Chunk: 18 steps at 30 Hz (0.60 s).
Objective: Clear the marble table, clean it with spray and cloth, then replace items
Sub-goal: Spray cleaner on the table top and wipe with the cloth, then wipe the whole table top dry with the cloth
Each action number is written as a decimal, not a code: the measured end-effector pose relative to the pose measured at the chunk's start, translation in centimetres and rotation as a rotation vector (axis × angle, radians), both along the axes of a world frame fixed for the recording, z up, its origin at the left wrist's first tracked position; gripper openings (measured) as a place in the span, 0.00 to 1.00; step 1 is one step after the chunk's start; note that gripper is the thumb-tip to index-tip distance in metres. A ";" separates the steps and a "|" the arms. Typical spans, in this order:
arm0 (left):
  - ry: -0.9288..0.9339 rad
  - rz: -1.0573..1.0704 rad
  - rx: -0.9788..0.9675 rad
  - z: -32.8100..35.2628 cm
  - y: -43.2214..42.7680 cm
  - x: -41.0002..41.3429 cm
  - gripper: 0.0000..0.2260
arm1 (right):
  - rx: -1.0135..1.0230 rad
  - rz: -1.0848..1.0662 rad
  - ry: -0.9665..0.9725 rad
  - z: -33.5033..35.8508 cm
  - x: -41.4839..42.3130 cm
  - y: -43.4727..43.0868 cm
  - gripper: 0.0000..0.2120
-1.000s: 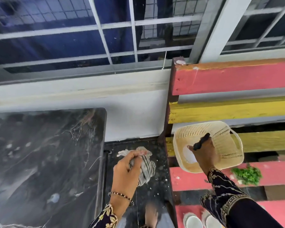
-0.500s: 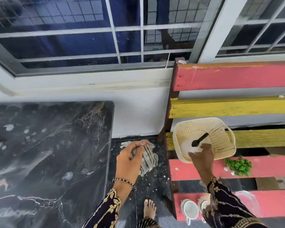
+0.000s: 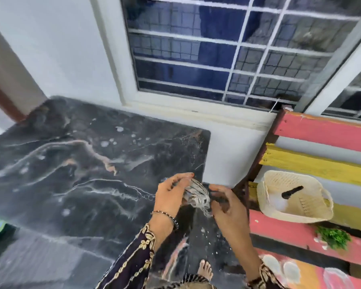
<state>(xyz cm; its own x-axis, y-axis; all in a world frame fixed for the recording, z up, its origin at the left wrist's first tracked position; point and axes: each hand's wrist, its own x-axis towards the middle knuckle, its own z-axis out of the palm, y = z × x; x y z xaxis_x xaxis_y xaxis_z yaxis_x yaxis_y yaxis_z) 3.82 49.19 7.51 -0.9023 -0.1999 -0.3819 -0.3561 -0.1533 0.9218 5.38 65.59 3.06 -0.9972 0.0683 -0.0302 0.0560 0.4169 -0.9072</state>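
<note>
The black marble table (image 3: 75,163) fills the left half of the view, bare, with white wet spots scattered on it. My left hand (image 3: 171,195) grips a bunched grey striped cloth (image 3: 196,195) just off the table's right front corner. My right hand (image 3: 227,203) touches the cloth's right side with its fingers curled around the fringe. A cream plastic basket (image 3: 308,213) rests on the painted bench to the right, holding a white spray bottle (image 3: 279,202) with a black nozzle.
A slatted bench (image 3: 321,134) in pink and yellow stands at the right. A green sprig (image 3: 332,237) and white cups (image 3: 279,270) lie on its seat. A white wall and a barred window (image 3: 217,51) are behind. My bare foot (image 3: 205,270) stands on the dark floor.
My right hand has left the basket and come left to the cloth. The basket with the spray bottle stays on the bench. The view has swung left over the table.
</note>
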 end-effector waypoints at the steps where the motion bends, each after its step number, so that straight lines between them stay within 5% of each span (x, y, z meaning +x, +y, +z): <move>1: -0.011 0.028 0.031 0.4 -1.5 1.0 0.09 | -0.002 0.068 0.000 0.8 0.8 -1.4 0.24; 8: 0.015 0.229 0.135 2.5 -14.0 8.8 0.08 | 0.016 0.516 0.076 4.0 5.7 -13.8 0.20; 18: 0.021 0.316 0.124 1.4 -28.5 14.7 0.13 | -0.232 0.445 -0.205 3.1 7.3 -28.1 0.10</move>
